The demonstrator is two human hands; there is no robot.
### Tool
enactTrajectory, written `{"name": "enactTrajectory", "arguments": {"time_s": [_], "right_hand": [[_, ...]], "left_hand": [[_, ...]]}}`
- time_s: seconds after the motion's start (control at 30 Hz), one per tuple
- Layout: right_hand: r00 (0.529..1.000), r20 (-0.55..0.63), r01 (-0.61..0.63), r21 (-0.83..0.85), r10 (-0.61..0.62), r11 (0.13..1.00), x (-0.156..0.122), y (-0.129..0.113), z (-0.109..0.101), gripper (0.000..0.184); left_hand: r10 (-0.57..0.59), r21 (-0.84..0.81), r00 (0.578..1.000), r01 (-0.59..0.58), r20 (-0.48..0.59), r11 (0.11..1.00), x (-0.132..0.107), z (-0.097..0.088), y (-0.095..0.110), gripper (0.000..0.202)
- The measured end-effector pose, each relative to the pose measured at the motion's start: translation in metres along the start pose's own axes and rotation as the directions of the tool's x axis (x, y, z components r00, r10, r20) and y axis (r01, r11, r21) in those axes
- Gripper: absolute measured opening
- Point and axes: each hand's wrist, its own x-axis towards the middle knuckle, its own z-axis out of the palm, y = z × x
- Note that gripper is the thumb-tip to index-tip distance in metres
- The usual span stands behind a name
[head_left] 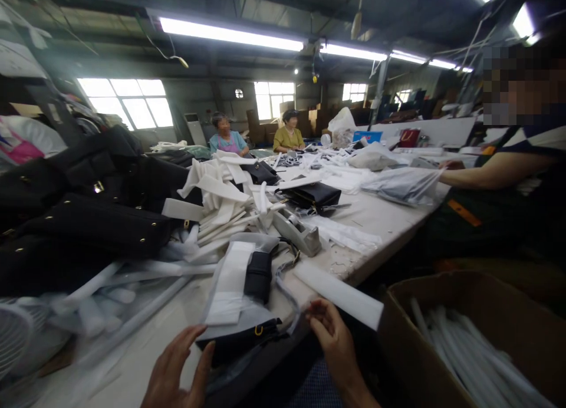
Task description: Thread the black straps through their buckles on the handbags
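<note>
The right hand [332,332] is at the table's near edge with its fingers curled narrow, pinching the end of a long white foam strip [338,293] that runs away from it to the right, out over the table edge. The left hand [179,369] is spread wide, palm down, fingers apart, gripping nothing; its thumb side lies just beside the near corner of a black bag [241,337], and whether it touches the bag cannot be told.

The black bag lies flat on the table [389,219] between the two hands, with a gold ring on its near edge and white wrapping paper [230,284] draped over it. A thin grey strap [285,290] loops from the bag toward the right hand.

Beyond the bag stands a grey tape dispenser [298,231]. Left of the bag, black handbags [84,219] are piled high, with more white foam strips scattered below them. Right of the bag, off the table edge, an open cardboard box [495,313] holds white foam rods. Farther right a co-worker's arm [481,173] rests on the table, and two people sit at the far end.
</note>
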Motion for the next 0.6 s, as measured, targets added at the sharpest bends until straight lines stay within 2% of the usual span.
{"name": "enactTrajectory", "arguments": {"time_s": [0.03, 0.1, 0.17, 0.23, 0.33, 0.43, 0.5, 0.6], "right_hand": [[0.999, -0.033, 0.041, -0.068, -0.043, 0.997, 0.006, -0.006, -0.002, 0.036], [0.995, -0.013, 0.095, -0.222, -0.1, 0.97, 0.022, -0.017, -0.005, 0.037], [0.993, 0.093, 0.099, -0.306, -0.073, 0.947, 0.04, -0.025, -0.004, 0.041], [0.978, 0.21, 0.065, -0.321, 0.004, 0.945, 0.056, -0.028, 0.004, 0.046], [0.936, 0.332, 0.0, -0.324, 0.114, 0.946, 0.069, -0.026, 0.025, 0.055], [0.893, 0.41, -0.065, -0.285, 0.183, 0.956, 0.069, -0.027, 0.051, 0.06], [0.89, 0.421, -0.078, -0.24, 0.176, 0.968, 0.067, -0.034, 0.066, 0.063], [0.923, 0.378, 0.007, -0.183, 0.063, 0.983, 0.066, -0.058, 0.084, 0.062]], "left_hand": [[0.008, 0.011, 1.0, -0.008, 0.007, 1.0, 0.01, 0.001, -0.004, 0.054], [-0.1, -0.038, 0.99, 0.105, 0.103, 0.994, 0.03, 0.007, -0.012, 0.068], [-0.252, -0.128, 0.939, 0.286, 0.232, 0.949, 0.048, 0.015, -0.017, 0.074], [-0.311, -0.196, 0.902, 0.377, 0.298, 0.905, 0.059, 0.02, -0.018, 0.072], [-0.317, -0.246, 0.896, 0.397, 0.31, 0.884, 0.064, 0.022, -0.018, 0.067], [-0.307, -0.299, 0.885, 0.416, 0.35, 0.859, 0.061, 0.02, -0.021, 0.067], [-0.303, -0.368, 0.88, 0.436, 0.367, 0.821, 0.059, 0.021, -0.025, 0.067], [-0.309, -0.512, 0.877, 0.468, 0.368, 0.72, 0.054, 0.027, -0.033, 0.066]]}}
